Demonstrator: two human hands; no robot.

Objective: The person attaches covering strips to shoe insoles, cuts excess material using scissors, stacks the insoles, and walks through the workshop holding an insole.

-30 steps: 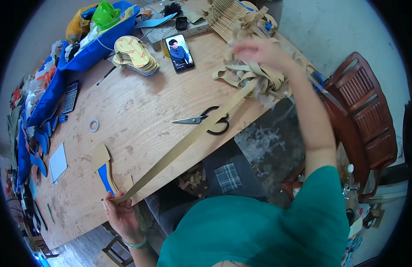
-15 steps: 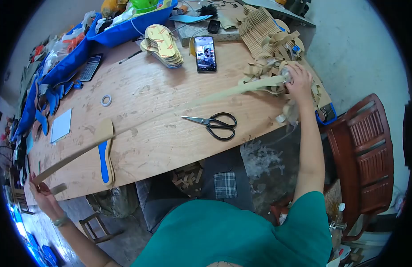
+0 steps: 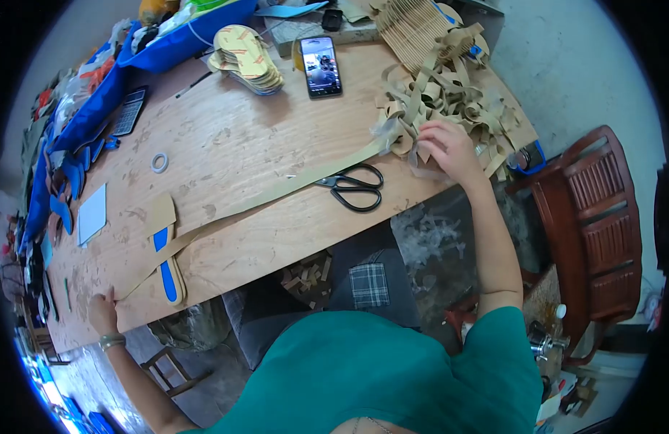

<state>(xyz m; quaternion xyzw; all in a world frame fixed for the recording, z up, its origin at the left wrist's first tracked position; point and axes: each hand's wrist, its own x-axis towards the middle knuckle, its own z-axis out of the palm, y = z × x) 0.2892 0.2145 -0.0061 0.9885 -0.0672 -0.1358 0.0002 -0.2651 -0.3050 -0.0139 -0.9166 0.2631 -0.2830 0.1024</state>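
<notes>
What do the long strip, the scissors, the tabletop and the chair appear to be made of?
Strip: matte tan, perhaps fabric or paper tape; it twists like a ribbon.
Scissors: grey metal at the pivot; smooth black handles, possibly plastic-coated.
Tabletop: probably plywood, dull and worn, with grain and dark marks.
Chair: reddish-brown and glossy, likely varnished wood by its sheen, though moulded plastic isn't ruled out.

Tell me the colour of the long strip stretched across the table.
The long strip is tan, as seen in the head view.
</notes>
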